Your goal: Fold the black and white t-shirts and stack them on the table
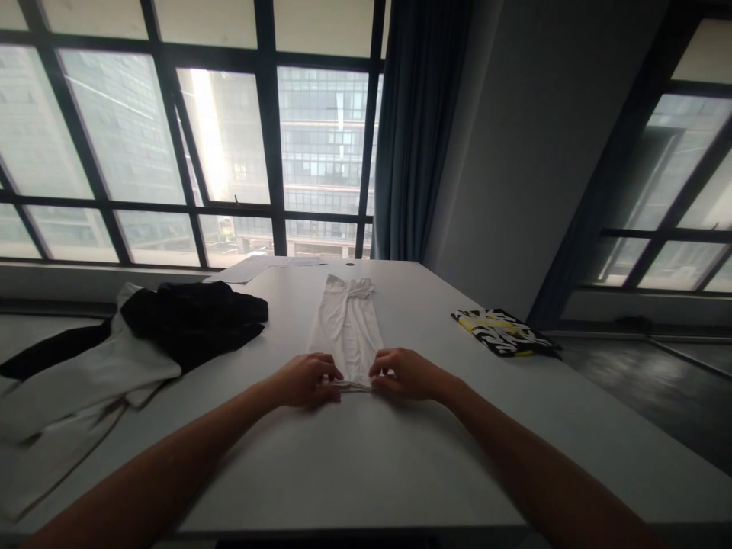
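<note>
A white garment (348, 328) lies lengthwise on the white table (343, 473), narrow and folded, its bunched far end pointing toward the windows. My left hand (312, 380) pinches the left corner of its near edge, fingers curled. At the right corner of the same edge, my right hand (405, 374) grips the cloth between thumb and fingers. A short strip of the near hem shows between both hands.
Black clothing (197, 316) and white clothing (114, 374) are heaped at the table's left. On the right edge rests a folded black, white and yellow patterned cloth (503, 332). Papers (240, 269) lie at the far left end, before the windows.
</note>
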`<state>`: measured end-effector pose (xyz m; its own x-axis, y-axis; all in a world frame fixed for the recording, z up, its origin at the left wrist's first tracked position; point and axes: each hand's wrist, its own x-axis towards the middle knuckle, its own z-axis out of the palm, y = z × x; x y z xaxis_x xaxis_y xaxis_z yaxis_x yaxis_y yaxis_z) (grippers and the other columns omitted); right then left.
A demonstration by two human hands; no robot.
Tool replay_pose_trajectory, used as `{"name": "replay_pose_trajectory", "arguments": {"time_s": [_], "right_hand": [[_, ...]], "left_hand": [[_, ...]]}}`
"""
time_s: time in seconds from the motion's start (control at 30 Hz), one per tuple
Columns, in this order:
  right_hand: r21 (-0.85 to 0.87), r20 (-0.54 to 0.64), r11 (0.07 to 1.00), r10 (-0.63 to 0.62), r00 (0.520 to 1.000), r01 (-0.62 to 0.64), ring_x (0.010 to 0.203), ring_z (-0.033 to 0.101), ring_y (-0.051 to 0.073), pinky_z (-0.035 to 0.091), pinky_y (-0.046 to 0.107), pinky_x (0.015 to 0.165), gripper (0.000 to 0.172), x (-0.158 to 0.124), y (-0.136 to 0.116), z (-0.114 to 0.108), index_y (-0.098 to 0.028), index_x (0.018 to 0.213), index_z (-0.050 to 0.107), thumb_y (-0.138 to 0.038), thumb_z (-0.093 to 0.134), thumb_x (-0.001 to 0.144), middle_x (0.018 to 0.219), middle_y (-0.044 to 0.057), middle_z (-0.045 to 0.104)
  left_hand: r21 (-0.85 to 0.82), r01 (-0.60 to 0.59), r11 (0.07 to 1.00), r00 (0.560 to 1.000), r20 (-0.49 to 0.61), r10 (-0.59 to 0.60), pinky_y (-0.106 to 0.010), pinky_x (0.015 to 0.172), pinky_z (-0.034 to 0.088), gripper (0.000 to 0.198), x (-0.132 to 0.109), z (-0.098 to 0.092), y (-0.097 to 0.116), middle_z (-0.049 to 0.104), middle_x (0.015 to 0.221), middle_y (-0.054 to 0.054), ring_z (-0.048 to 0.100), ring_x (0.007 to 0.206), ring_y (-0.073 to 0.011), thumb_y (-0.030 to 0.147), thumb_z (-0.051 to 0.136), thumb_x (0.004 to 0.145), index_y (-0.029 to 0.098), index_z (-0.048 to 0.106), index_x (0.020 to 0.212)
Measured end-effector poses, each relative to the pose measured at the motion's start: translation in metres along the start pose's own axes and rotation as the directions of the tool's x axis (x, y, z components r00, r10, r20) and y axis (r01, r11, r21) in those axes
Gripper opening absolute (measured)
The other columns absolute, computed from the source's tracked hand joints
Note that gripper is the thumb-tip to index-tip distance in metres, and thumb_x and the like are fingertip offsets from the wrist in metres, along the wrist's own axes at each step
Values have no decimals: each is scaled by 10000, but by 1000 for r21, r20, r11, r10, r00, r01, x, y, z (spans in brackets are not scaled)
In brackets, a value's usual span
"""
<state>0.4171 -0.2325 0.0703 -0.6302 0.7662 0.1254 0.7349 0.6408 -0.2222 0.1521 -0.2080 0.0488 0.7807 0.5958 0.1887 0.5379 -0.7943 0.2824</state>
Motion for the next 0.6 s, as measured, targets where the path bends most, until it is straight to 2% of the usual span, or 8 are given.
{"name": "replay_pose_trajectory", "arguments": {"time_s": [0.1, 0.23, 0.4, 0.47, 0.53, 0.6], "right_hand": [[-30, 26, 999, 25, 999, -24, 809, 649, 187, 453, 272, 723, 292, 3, 1, 6, -208, 1037, 745, -348, 760, 781, 982, 59, 713], [-66, 17, 998, 2, 1000, -1, 768, 639, 166, 436, 263, 711, 177, 4, 4, 7, -199, 997, 750, -216, 622, 877, 946, 59, 714], [-13, -145, 999, -37, 989, 35, 749, 628, 143, 436, 246, 705, 229, 3, 0, 4, -167, 1027, 737, -176, 537, 916, 974, 76, 707], [16, -109, 999, -47, 993, 49, 718, 621, 132, 437, 241, 692, 222, 3, -1, 5, -175, 1024, 745, -176, 562, 897, 954, 67, 710], [59, -19, 996, -61, 998, 62, 681, 612, 124, 440, 237, 670, 191, 4, 0, 5, -188, 990, 761, -204, 615, 868, 919, 54, 711], [110, 11, 993, -48, 999, 47, 675, 613, 123, 447, 234, 660, 179, 3, 5, 4, -187, 957, 771, -242, 624, 869, 907, 54, 710]], "left_hand": [[17, 47, 999, 996, 74, -48, -255, 675, 460, 383, -5, -12, -4, 690, 1012, -42, 639, 786, -167, 460, 718, 799, 241, 728, 1113], [34, 68, 997, 994, 89, -70, -249, 645, 456, 246, -11, -22, -7, 690, 919, -49, 624, 726, -151, 324, 593, 884, 199, 743, 1034], [21, -15, 1000, 1000, -26, 16, -227, 632, 453, 273, -13, -28, 0, 682, 894, -65, 591, 654, -112, 216, 498, 906, 164, 751, 994], [38, -16, 999, 999, -28, 17, -231, 640, 456, 274, -14, -30, 4, 684, 900, -61, 597, 665, -115, 223, 505, 908, 177, 754, 1013], [43, -6, 999, 999, 40, 4, -243, 664, 469, 252, -15, -31, 5, 693, 914, -50, 613, 695, -127, 267, 545, 904, 207, 758, 1025], [28, 13, 1000, 992, 123, -16, -263, 712, 489, 232, -17, -34, 0, 703, 930, -38, 634, 750, -147, 323, 595, 888, 241, 760, 1029]]}}
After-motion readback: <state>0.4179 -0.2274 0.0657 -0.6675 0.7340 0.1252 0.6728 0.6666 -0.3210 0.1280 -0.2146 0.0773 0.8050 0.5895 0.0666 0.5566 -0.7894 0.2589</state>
